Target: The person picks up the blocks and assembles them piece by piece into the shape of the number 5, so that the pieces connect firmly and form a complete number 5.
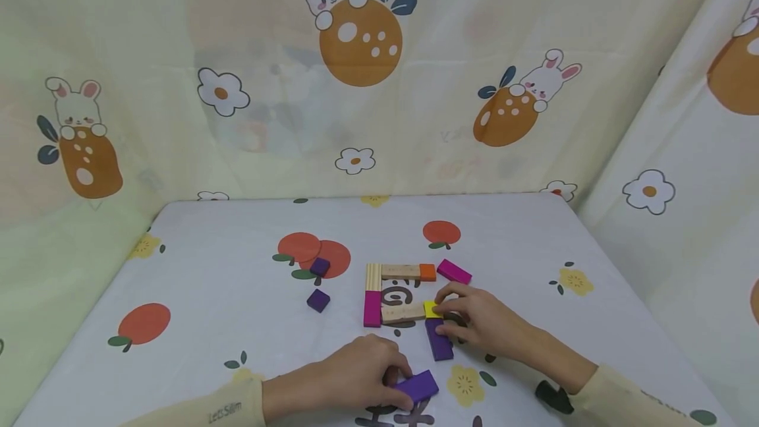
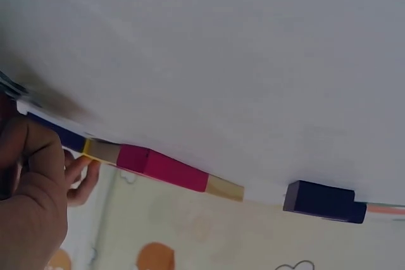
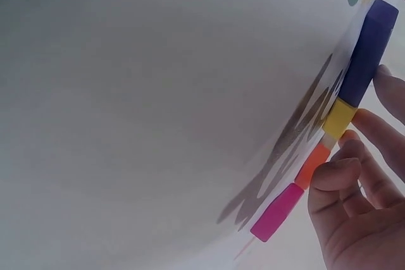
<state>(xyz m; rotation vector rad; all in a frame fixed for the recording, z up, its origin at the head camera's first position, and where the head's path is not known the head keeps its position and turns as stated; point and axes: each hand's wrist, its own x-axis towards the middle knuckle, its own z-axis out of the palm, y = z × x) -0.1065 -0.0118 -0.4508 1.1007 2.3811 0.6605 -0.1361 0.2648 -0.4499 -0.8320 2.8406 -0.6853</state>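
Note:
My left hand (image 1: pixel 362 371) pinches a purple block (image 1: pixel 420 385) between thumb and fingers at the near side of the table. In the left wrist view, that block is out of sight behind the left hand (image 2: pixel 31 188). My right hand (image 1: pixel 489 321) touches a yellow block (image 1: pixel 431 310) and a second purple block (image 1: pixel 439 340) below it; the right wrist view has fingertips against their sides. A wooden block (image 1: pixel 403 313) extends left from the yellow one to an upright magenta block (image 1: pixel 372 308). Plain wooden pieces (image 1: pixel 373 277) stand above that, and another wooden block (image 1: pixel 400 272) reaches an orange block (image 1: pixel 427 273).
A loose magenta block (image 1: pixel 454 271) lies right of the orange one. Two dark purple blocks (image 1: pixel 318 300) sit apart on the left. A printed white cloth (image 1: pixel 225 295) covers the table, with patterned curtains (image 1: pixel 267 130) behind and at the sides.

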